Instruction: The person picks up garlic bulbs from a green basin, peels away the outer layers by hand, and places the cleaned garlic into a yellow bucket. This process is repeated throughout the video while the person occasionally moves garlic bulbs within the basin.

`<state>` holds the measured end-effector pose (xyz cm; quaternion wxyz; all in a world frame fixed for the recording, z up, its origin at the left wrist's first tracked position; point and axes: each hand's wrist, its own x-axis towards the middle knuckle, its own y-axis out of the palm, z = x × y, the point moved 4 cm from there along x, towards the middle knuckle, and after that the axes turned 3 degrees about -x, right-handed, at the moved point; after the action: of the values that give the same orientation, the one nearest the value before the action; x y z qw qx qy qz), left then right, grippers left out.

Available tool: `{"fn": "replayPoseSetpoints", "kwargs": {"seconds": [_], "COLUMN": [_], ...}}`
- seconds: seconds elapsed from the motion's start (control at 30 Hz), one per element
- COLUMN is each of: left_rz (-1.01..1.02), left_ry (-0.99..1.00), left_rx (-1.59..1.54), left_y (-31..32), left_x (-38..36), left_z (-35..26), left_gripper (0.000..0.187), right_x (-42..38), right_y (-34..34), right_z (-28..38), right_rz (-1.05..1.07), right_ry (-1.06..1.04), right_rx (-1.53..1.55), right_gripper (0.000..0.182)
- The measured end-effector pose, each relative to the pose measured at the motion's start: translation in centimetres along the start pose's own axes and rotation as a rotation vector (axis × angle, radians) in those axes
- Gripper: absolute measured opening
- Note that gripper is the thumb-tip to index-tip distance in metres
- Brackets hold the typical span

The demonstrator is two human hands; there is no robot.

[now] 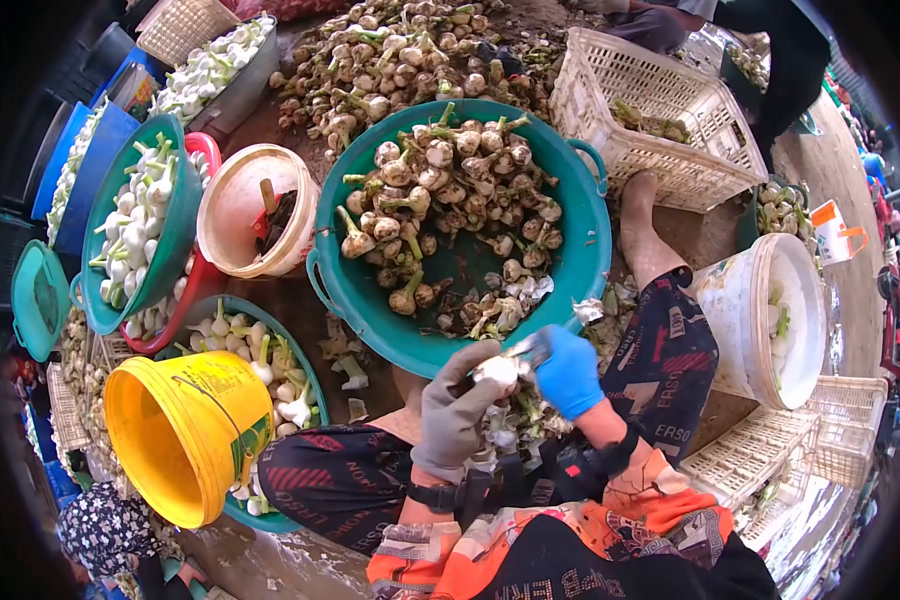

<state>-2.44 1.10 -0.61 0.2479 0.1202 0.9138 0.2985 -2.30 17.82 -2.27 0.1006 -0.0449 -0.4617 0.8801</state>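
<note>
My left hand [450, 410], in a grey glove, is closed around a whitish garlic bulb [497, 372] above my lap. Against the bulb's right side is my right hand [568, 372], in a blue glove, its fingers bent together; a small greyish thing shows at its fingertips, too blurred to name. Just beyond both hands stands a wide green basin [595, 235] with unpeeled, soil-marked garlic bulbs [440, 180] and loose skins. White peelings [515, 435] lie in my lap below the hands.
A garlic heap [400, 60] lies behind the basin, a cream crate [660, 150] at its right. White buckets [730, 320] stand at right and left, a yellow bucket [175, 435] at lower left. Tubs of cleaned garlic [135, 235] line the left. Other people sit at the edges.
</note>
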Motion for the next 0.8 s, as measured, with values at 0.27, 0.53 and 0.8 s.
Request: {"fn": "replayPoseSetpoints", "kwargs": {"seconds": [0.27, 0.53, 0.8], "left_rz": [0.020, 0.077, 0.168], "left_ry": [0.111, 0.098, 0.042], "left_rx": [-0.260, 0.047, 0.177], "left_y": [-0.6, 0.7, 1.2], "left_x": [-0.1, 0.1, -0.2], "left_z": [-0.4, -0.5, -1.7], "left_gripper": [0.044, 0.042, 0.049], "right_x": [-0.5, -1.0, -2.1], "right_y": [-3.8, -3.4, -2.1], "right_z": [-3.3, 5.0, 4.6], "right_rz": [0.237, 0.176, 0.122], "right_ry": [-0.032, -0.392, -0.312], "right_rx": [0.061, 0.209, 0.193], "right_gripper": [0.037, 0.033, 0.021]}}
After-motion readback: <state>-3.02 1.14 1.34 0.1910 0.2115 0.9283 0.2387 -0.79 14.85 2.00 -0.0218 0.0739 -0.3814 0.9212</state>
